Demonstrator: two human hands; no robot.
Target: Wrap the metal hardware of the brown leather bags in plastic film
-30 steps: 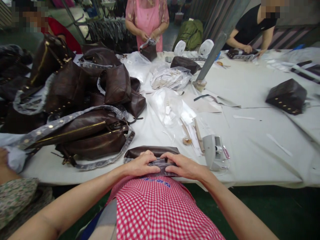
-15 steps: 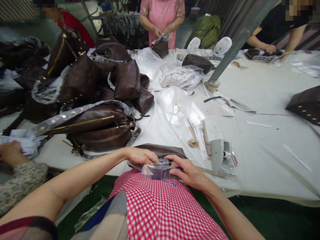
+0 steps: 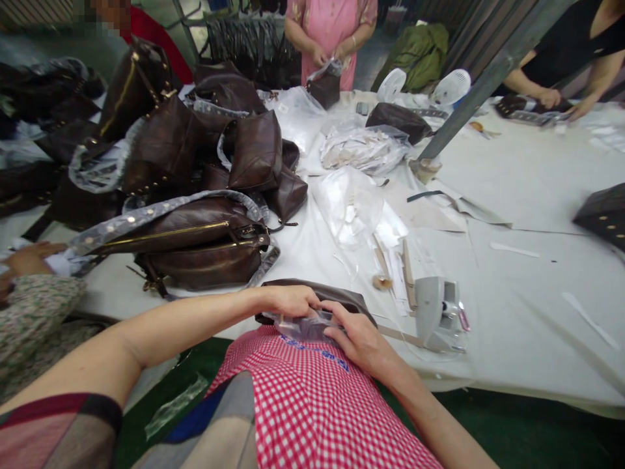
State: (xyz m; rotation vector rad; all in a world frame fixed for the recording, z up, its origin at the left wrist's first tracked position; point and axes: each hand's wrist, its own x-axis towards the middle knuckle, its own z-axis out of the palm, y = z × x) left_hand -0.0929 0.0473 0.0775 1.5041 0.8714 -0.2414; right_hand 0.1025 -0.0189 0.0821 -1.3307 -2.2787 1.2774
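Note:
A dark brown leather bag [image 3: 342,296] lies at the table's near edge, against the checked apron. Over its near side is a piece of clear plastic wrap [image 3: 303,329], with something dark beneath it that I cannot make out. My left hand [image 3: 295,301] comes in from the left, its fingers closed and pressed down on the wrap at the bag's top. From the right, my right hand [image 3: 359,333] pinches the wrap between thumb and fingers. The fingertips of both hands nearly meet, and they partly hide the bag's opening.
Several brown bags [image 3: 161,146] are heaped at the left. A tape dispenser [image 3: 437,312] stands at the right, near plastic bags [image 3: 349,202] and card strips. A metal post [image 3: 469,91] rises behind two small white fans [image 3: 452,86]. Co-workers handle bags around the table; a co-worker's hand [image 3: 32,260] is at left.
My left hand has moved right, closer to my right hand, and a rolled piece in the wrap is now covered. The view has shifted slightly. At left, the co-worker's hand has moved up.

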